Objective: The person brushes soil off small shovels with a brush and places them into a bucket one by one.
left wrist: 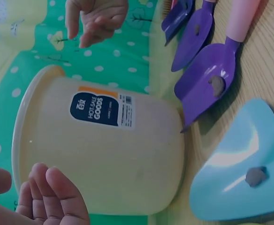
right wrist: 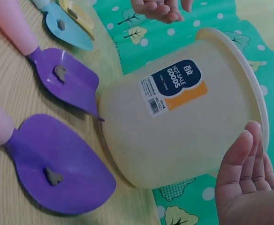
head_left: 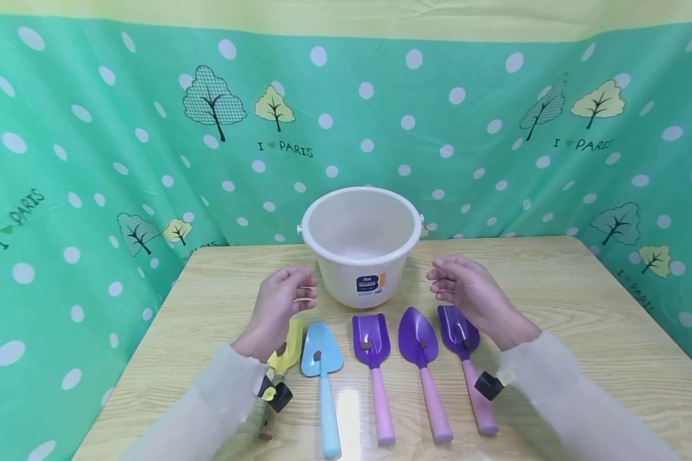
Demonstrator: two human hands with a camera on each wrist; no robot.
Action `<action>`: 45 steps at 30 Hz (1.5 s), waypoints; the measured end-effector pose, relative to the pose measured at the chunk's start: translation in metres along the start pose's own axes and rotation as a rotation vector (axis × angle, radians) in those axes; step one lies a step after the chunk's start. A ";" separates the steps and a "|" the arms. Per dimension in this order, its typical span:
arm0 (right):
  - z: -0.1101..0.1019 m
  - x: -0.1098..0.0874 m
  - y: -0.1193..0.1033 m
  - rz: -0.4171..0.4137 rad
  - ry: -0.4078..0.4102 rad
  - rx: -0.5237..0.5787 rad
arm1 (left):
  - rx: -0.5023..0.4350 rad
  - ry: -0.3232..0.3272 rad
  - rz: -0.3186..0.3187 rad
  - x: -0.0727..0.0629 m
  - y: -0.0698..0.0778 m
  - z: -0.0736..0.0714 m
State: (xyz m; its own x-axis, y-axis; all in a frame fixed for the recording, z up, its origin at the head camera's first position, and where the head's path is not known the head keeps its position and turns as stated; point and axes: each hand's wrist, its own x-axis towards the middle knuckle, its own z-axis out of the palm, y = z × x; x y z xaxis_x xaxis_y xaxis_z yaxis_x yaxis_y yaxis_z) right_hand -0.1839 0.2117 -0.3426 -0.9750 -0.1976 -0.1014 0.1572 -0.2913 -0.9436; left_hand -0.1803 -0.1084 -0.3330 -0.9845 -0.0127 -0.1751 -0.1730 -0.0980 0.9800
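Note:
A white bucket (head_left: 339, 275) with a dark blue and orange label stands upright between my two hands. My left hand (head_left: 277, 307) hovers at its left side, fingers loosely bent and holding nothing; whether they touch the wall I cannot tell. On the other side my right hand (head_left: 475, 294), also holding nothing, is a small gap away from the bucket. In front lie a yellow trowel (head_left: 294, 342), a light blue trowel (head_left: 321, 349), and three purple ones with pink handles: a square-ended scoop (head_left: 371, 328), a pointed trowel (head_left: 413, 333) and another square-ended scoop (head_left: 451, 323).
Small dark lumps (left wrist: 255, 176) sit on the trowel blades. The trowels lie in a row on the wooden table (head_left: 582, 307), blades toward the bucket. Behind and beside the table hangs a green dotted curtain (head_left: 467, 160). My left forearm partly covers the yellow trowel.

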 end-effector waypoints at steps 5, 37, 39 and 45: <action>-0.007 -0.006 0.000 -0.002 0.018 -0.078 | 0.055 0.004 -0.013 -0.002 -0.002 -0.010; -0.066 -0.053 -0.006 0.058 0.107 -0.491 | 0.468 0.015 -0.015 -0.030 -0.026 -0.074; -0.072 -0.055 -0.005 0.058 0.117 -0.535 | 0.497 0.012 -0.011 -0.032 -0.027 -0.078; -0.089 -0.063 -0.006 0.051 0.121 -0.633 | 0.547 0.002 -0.021 -0.033 -0.029 -0.087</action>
State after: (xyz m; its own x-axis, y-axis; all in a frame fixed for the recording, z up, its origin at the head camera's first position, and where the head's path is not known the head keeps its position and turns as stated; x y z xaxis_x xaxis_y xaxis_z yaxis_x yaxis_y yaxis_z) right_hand -0.1373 0.3097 -0.3584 -0.9854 -0.0787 -0.1511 0.1171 0.3313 -0.9362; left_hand -0.1401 -0.1918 -0.3634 -0.9807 -0.0187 -0.1944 -0.1832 0.4336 0.8823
